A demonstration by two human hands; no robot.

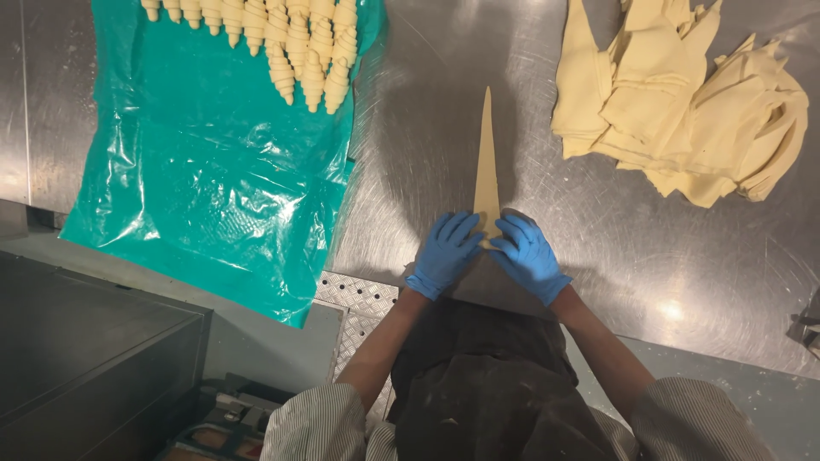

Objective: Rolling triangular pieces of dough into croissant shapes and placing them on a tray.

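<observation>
Dough triangle (487, 162): one long, narrow, pale yellow piece lying flat on the steel table (598, 248); tip points away from the person, wide base at the near edge of the table, just in front of the body; base partly hidden under the fingers, so its exact shape cannot be told.

Left hand (446, 253): blue glove; fingers spread and laid flat, fingertips on the left corner of the base; pressing down, not closed round anything.

Right hand (528, 256): blue glove; same posture, fingers extended, tips on the right corner of the base; the two hands nearly meet over the base, angled inward toward each other.

Surroundings: green plastic sheet (205, 179) to the left, crinkled, covering that part of the table and hanging over its near edge; rolled croissants (282, 43) lined up in rows along the sheet's far end, unbaked, same pale colour, cut off by the top of the frame; pile of cut dough pieces (683, 102) at far right, loosely stacked and overlapping, well apart from the triangle; table surface scuffed in circular marks, reflecting overhead light.

Person: striped sleeves (316, 418) pushed up at the forearms; dark apron (487, 384) with light dusty smears.
</observation>
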